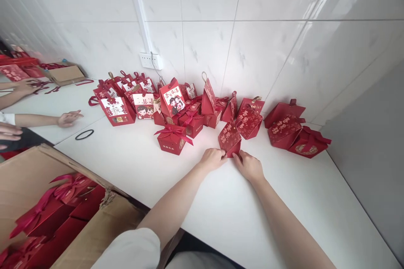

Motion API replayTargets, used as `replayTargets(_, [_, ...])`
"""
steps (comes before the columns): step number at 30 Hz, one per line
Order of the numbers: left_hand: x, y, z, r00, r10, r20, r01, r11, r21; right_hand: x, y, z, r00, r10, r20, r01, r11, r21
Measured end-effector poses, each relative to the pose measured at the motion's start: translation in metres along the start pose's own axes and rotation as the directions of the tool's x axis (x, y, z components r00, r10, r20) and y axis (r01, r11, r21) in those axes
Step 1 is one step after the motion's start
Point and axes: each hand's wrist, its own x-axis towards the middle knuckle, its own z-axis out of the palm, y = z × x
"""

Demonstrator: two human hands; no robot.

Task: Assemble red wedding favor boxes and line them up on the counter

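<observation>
A small red gift box (229,135) with gold lettering stands on the white table in front of me. My left hand (213,159) is closed on its lower left corner. Opposite it, my right hand (250,165) grips the lower right side, the thumb against the box. The fingertips behind the box are partly hidden. Just beyond stands another red lettered box (250,121). To the left sits a red box with a ribbon bow (172,138), apart from my hands.
Several red boxes with loop handles (116,111) stand along the tiled wall. More red boxes (284,130) are at the right. An open carton (123,218) of ribboned boxes is at lower left. A black ring (84,134) lies near another person's hand (70,118).
</observation>
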Motion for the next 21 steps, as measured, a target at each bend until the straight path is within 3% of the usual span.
replayTargets(3, [-0.003,0.004,-0.012,0.984,0.157,0.079,-0.144,0.977,-0.156,0.001,-0.002,0.002,0.991,0.127,-0.05,-0.12,0.985,0.123])
replayTargets(4, [-0.003,0.003,-0.018,0.983,0.181,0.045,-0.169,0.966,-0.195,0.001,-0.001,0.003,0.985,0.155,-0.077,-0.138,0.973,0.187])
replayTargets(6, [-0.003,-0.003,-0.033,0.982,0.097,-0.161,-0.135,0.96,-0.244,0.002,0.0,0.005,0.976,0.185,-0.116,-0.135,0.929,0.346])
replayTargets(7, [-0.001,-0.008,-0.04,0.954,0.01,-0.301,-0.097,0.957,-0.275,0.002,0.001,0.006,0.973,0.198,-0.12,-0.127,0.891,0.436])
replayTargets(9, [0.003,-0.022,-0.05,0.845,-0.162,-0.51,-0.043,0.929,-0.367,0.003,0.002,0.008,0.967,0.233,-0.103,-0.123,0.781,0.613])
replayTargets(11, [0.01,-0.035,-0.051,0.777,-0.268,-0.57,-0.037,0.884,-0.466,0.006,0.002,0.01,0.963,0.255,-0.09,-0.106,0.66,0.744])
replayTargets(13, [0.017,-0.046,-0.044,0.806,-0.31,-0.504,-0.042,0.82,-0.571,0.011,0.001,0.011,0.967,0.234,-0.096,-0.052,0.555,0.83])
replayTargets(15, [0.024,-0.051,-0.034,0.883,-0.305,-0.357,-0.02,0.735,-0.678,0.016,-0.001,0.012,0.985,0.154,-0.075,-0.003,0.457,0.889])
replayTargets(17, [0.029,-0.054,-0.024,0.929,-0.295,-0.223,0.021,0.645,-0.764,0.02,-0.001,0.012,0.998,0.06,-0.032,0.008,0.364,0.932])
replayTargets(21, [0.028,-0.059,-0.016,0.957,-0.283,-0.063,0.108,0.549,-0.829,0.023,0.005,0.012,0.997,0.059,-0.05,0.031,0.28,0.96])
